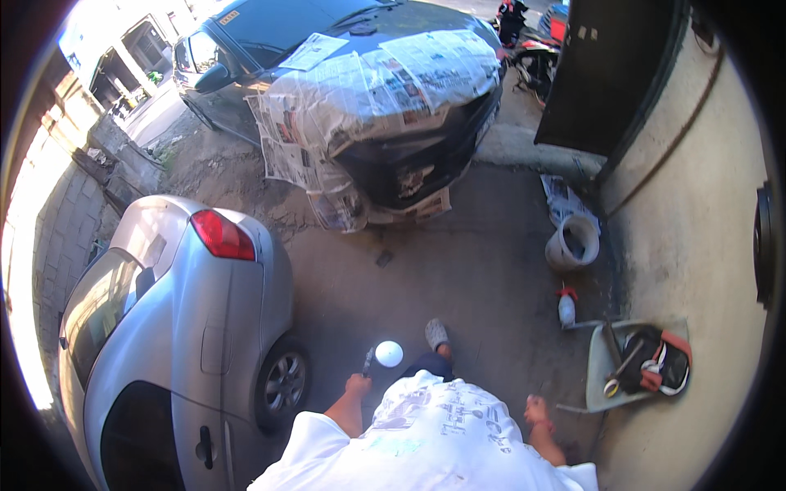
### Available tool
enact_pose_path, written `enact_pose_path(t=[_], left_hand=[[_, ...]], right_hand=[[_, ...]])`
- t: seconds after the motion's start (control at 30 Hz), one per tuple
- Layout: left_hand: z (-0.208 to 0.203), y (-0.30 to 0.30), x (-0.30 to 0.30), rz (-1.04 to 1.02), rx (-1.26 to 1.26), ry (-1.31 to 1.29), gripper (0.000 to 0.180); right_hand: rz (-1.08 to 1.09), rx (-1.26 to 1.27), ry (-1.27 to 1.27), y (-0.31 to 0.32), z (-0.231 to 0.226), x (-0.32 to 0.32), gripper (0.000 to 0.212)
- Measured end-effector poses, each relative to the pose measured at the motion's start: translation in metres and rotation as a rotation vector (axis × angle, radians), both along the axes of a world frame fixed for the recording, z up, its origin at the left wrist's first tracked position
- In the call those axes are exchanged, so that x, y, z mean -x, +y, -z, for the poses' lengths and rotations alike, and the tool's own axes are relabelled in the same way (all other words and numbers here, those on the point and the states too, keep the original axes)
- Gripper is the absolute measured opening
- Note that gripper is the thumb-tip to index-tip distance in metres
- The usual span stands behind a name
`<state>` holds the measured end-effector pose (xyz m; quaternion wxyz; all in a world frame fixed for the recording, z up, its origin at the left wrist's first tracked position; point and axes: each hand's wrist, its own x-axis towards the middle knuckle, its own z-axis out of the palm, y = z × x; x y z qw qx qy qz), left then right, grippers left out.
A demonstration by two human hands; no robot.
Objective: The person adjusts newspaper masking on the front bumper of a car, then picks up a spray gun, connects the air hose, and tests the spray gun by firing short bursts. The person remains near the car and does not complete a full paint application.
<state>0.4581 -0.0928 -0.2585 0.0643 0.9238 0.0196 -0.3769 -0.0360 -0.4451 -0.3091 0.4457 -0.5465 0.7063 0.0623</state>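
Observation:
Low on my left side, my left hand (358,385) is closed round the handle of a spray gun (368,360). A round white cup (389,353) sits at the gun's far end, over the floor. My right hand (536,410) hangs out to the right with its fingers loosely curled, a reddish band at the wrist, and nothing visible in it. Ahead stands a dark car (409,155), its hood and front covered with newspaper sheets (360,90). The lower bumper shows bare and dark, with a pale patch on it. Neither hand touches the car.
A silver car (237,327) stands close on my left. Along the right wall are a plastic chair (602,368) with a bag (655,360) on it, a spray bottle (566,309), a bucket (571,241) and crumpled newspaper (559,199). A motorbike (536,69) stands behind the dark door (610,74).

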Motion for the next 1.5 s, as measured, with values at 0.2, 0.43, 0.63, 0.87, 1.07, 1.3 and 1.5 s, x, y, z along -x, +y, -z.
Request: enact_pose_path(t=[0.2,0.43,0.63,0.87,1.07,1.3,1.5], left_hand=[[-0.012,-0.119,-0.1,-0.066,0.052,0.122,0.043],[-0.007,-0.219,-0.178,-0.065,0.14,-0.101,0.047],[-0.004,-0.269,-0.202,-0.285,0.263,-0.047,0.045],[-0.032,-0.325,-0.192,-0.535,0.238,-0.218,0.039],[-0.012,-0.324,-0.176,-0.606,0.201,-0.189,0.045],[0.049,-0.279,-0.157,-0.753,0.182,-0.133,0.045],[0.011,-0.29,-0.118,-1.241,0.152,-0.187,0.036]], right_hand=[[-0.295,-0.129,0.116,-0.014,-0.044,-0.068,0.052],[-0.139,-0.092,0.067,-0.183,-0.063,-0.173,0.042],[-0.384,0.191,-0.001,-0.395,0.041,-0.292,0.038],[-0.76,0.409,-0.073,-0.562,-0.023,-0.552,0.044],[-0.843,0.38,-0.141,-0.593,-0.119,-0.744,0.053],[-1.007,0.297,-0.241,-0.5,-0.127,-0.816,0.053],[-1.522,0.029,-0.119,-0.426,-0.107,-0.817,0.058]])
